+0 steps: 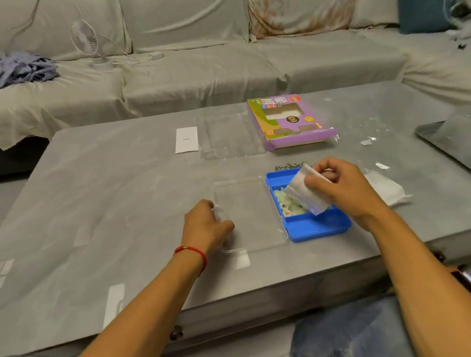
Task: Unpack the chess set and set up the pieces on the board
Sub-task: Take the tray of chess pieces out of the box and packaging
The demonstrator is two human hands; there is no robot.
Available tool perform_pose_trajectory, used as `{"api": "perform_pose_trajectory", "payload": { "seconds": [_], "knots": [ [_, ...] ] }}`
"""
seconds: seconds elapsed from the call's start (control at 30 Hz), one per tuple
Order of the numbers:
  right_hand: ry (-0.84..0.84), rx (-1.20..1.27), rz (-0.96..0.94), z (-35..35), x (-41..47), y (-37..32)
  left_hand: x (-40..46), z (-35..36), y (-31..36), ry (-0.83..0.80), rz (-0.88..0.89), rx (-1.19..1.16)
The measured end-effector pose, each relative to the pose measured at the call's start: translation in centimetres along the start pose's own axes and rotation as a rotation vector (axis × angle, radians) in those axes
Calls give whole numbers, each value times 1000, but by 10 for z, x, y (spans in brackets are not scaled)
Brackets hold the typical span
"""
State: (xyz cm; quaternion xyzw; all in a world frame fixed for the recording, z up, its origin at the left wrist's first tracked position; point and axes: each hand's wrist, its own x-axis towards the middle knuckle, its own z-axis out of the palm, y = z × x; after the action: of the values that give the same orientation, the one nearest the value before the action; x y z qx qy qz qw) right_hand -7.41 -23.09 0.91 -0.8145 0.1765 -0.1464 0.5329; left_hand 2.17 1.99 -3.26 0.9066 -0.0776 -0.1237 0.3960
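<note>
Head view, downward over table [112, 192]

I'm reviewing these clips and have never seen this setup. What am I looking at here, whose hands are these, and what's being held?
There is no robot: one wide camera worn on a person's head looks down at their own hands. On the grey table sits an open blue case holding pale round pieces. The right hand pinches a folded sheet, probably the board, over the case. The left hand holds the edge of the clear lid, which lies flat beside the case. Farther back lie the purple box and a clear plastic tray.
</note>
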Motion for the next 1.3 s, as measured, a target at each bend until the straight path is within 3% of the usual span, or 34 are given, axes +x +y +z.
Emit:
{"api": "perform_pose_trajectory", "payload": {
  "seconds": [0.13,0.27,0.37,0.47,0.53,0.73,0.93,1.0,1.13,1.23,1.3],
  "knots": [
    [91,150,76,-7,-1,3,3,19,11,-16,45,178],
    [62,275,80,3,-2,2,-1,18,15,53,167,365],
    [15,386,64,30,-5,-13,-19,11,28,19,325,47],
    [-83,478,55,62,-12,-31,-35,-2,39,-239,139,-566],
    [-110,485,62,79,-15,-40,-36,-15,32,-201,139,-670],
    [-63,66,-11,120,-22,-54,-35,-60,-6,36,149,-564],
    [-465,7,-69,139,-34,-75,-30,-106,-36,150,104,-352],
    [-511,-21,-120,145,-35,-77,-29,-117,-46,164,99,-314],
    [-386,-156,-255,162,-29,-83,-32,-132,-56,244,154,-204],
    [-187,-354,-387,180,-29,-84,-39,-138,-59,367,278,-100],
    [-49,-353,-343,191,-39,-88,-44,-137,-63,418,364,-49]
  ]
}}
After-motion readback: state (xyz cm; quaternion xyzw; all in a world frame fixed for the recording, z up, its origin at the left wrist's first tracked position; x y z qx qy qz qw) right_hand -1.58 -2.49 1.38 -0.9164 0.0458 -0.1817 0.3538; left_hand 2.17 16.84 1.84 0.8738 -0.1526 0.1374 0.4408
